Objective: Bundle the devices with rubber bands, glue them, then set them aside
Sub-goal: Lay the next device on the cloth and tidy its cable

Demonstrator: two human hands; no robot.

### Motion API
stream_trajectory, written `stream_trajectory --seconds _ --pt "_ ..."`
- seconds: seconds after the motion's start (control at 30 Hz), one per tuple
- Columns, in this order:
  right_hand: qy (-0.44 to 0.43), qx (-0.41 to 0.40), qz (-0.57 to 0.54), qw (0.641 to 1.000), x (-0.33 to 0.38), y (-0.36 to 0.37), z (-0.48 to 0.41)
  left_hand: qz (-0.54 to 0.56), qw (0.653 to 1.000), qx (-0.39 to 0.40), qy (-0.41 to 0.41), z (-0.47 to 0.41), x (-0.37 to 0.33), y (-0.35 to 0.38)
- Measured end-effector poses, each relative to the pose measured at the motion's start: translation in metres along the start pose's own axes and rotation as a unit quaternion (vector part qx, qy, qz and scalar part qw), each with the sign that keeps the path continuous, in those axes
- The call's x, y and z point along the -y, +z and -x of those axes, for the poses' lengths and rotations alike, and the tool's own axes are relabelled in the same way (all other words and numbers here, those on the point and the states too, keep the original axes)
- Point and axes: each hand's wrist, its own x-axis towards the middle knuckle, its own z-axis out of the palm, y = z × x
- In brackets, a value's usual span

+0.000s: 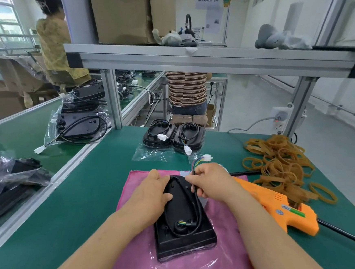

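A black device (183, 222) lies back-up on a pink cloth (135, 256), partly in clear plastic wrap. My left hand (154, 191) grips its far left edge, thumb on top. My right hand (207, 184) pinches the device's black cable (198, 212) near the far end; the coloured wires and white connector (206, 158) stick out beyond my fingers. An orange glue gun (283, 208) lies on the mat just right of my right forearm. A heap of tan rubber bands (280, 163) sits at the right back.
Two finished black devices (173, 137) stand side by side at the back of the green mat (96, 181). More bagged devices (79, 124) lie on the left bench, and dark bags (2, 186) at near left. An aluminium frame post (115, 99) and shelf (199, 59) rise behind. Two people sit beyond.
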Motion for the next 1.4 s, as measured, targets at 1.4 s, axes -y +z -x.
stream_trajectory --seconds 1.4 --pt "-0.080 0.027 0.065 0.994 0.001 0.024 0.001 0.094 0.991 -0.080 0.059 0.006 0.010 0.016"
